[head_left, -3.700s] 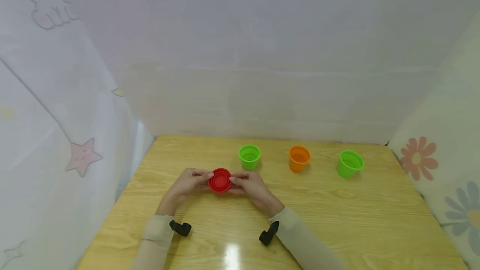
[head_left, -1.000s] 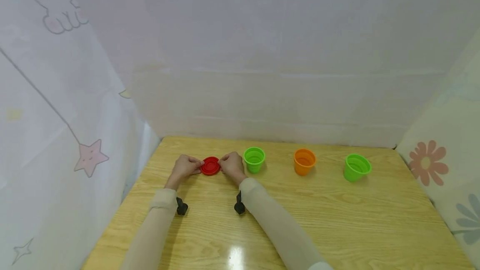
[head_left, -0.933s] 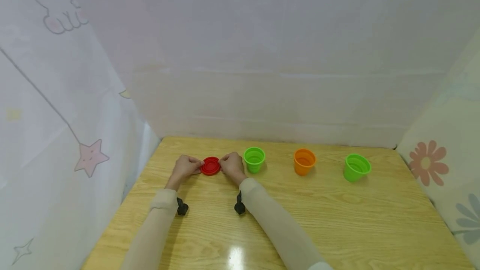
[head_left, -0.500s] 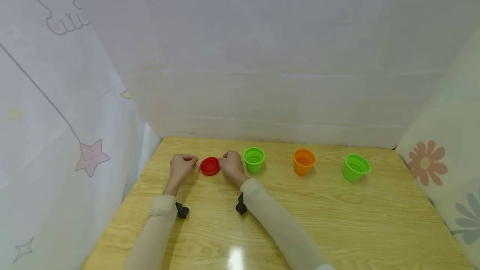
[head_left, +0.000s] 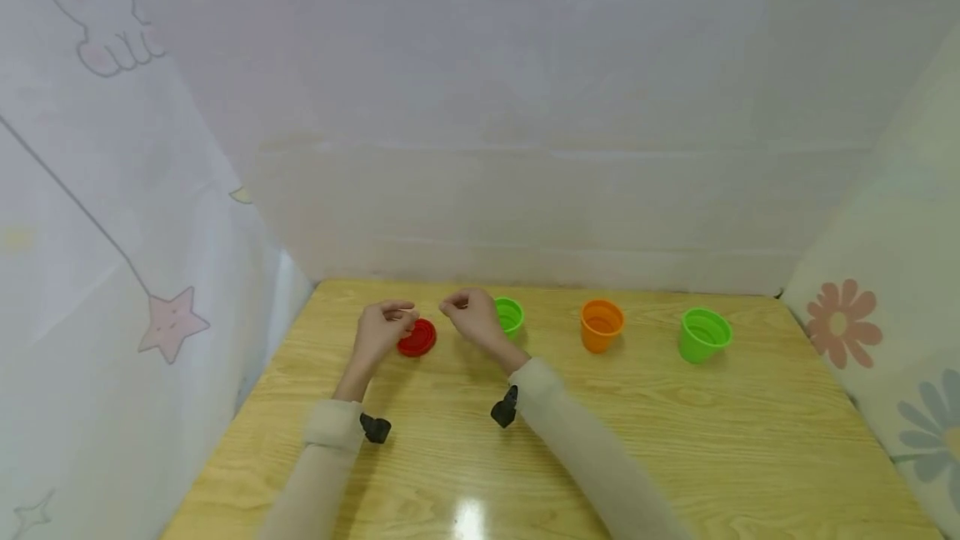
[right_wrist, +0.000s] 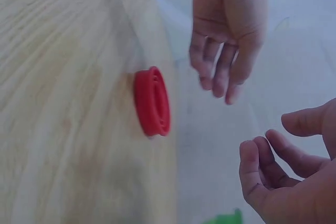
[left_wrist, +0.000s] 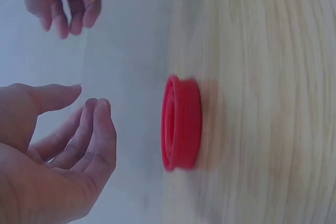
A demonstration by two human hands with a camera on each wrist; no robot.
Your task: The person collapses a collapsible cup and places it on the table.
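Note:
A red collapsible cup (head_left: 417,341), folded down to a low ring, lies flat on the wooden table. My left hand (head_left: 382,328) hovers above its left edge, overlapping it in the head view. In the left wrist view that hand (left_wrist: 68,145) has loosely bent fingers and nothing between thumb and fingertips. Right of the red cup, my right hand (head_left: 476,317) hangs in the air, its fingers relaxed and holding nothing. The right wrist view shows a gap between the red cup (right_wrist: 152,102) and both hands. Behind the right hand, a green cup (head_left: 512,317) is partly hidden.
An orange cup (head_left: 602,327) and another green cup (head_left: 703,336) stand expanded along the back right of the table (head_left: 675,448). Pale printed cloth (head_left: 555,148) hangs behind the table and down both sides.
Both hands first held the red cup nearer the front, then put it down farther back, flatter than before. The left hand let go, then the right, and both have risen off it.

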